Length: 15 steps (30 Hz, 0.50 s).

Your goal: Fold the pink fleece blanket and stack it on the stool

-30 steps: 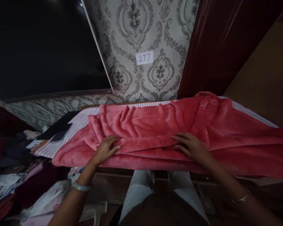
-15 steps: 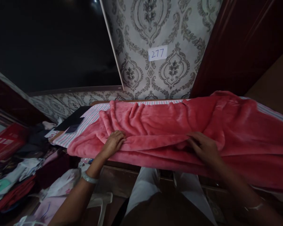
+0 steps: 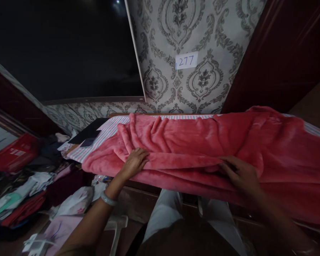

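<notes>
A pinkish-red plush blanket [image 3: 184,133] lies rumpled over a long table, its near edge drooping over the front. My left hand [image 3: 135,161] grips a raised fold of it on the left, fingers curled over the cloth. On the right, my right hand [image 3: 240,172] pinches the same fold between thumb and fingers. Between both hands the fold runs nearly straight, with darker creases below it. Under the blanket, a striped cloth [image 3: 109,127] shows at the left and along the back.
A dark phone-like item [image 3: 87,142] and a black flat panel [image 3: 89,129] lie at the table's left end. Heaped clothes [image 3: 37,185] and a red box [image 3: 14,153] stand left. A large dark screen [image 3: 77,53] hangs on the wall, near a paper marked 277 [image 3: 186,60].
The whole view has shifted slightly, so everything sits a little further right. Both hands keep their hold on the blanket's fold, which looks almost the same.
</notes>
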Available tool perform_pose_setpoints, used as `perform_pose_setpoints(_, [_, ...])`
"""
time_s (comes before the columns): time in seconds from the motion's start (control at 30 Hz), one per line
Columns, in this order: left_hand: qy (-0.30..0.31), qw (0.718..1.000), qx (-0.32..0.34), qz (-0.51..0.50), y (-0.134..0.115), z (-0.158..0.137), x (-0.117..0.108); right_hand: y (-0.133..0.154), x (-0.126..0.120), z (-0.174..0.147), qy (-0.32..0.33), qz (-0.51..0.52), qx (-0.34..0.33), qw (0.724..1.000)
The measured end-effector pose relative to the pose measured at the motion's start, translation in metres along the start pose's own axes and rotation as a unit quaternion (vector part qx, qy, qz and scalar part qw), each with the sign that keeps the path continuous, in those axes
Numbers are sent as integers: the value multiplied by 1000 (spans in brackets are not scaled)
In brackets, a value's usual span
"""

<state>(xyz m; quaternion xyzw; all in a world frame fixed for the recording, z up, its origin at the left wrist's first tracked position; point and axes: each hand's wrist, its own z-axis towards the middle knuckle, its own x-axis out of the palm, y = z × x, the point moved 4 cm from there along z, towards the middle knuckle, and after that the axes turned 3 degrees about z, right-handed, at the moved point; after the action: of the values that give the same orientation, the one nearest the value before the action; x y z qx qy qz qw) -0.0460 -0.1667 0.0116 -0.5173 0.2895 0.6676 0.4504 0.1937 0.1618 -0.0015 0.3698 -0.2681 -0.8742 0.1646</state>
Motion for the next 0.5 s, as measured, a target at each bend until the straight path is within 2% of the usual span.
perform_pose_setpoints(0.17, [34,999,2,33,-4,8,11,2,1,0,34,-5,-1,999])
perform_pose_setpoints(0.27, [40,997,18,66,-7,11,9,0,2,0,31,-12,1,999])
perform_pose_setpoints(0.37, [3,999,20,44,-2,12,-10,-1,2,2,21,-8,7,1000])
perform_pose_setpoints(0.5, [-92,995,-22,18,9,14,-49,5,1,7,9,2,-2,1000])
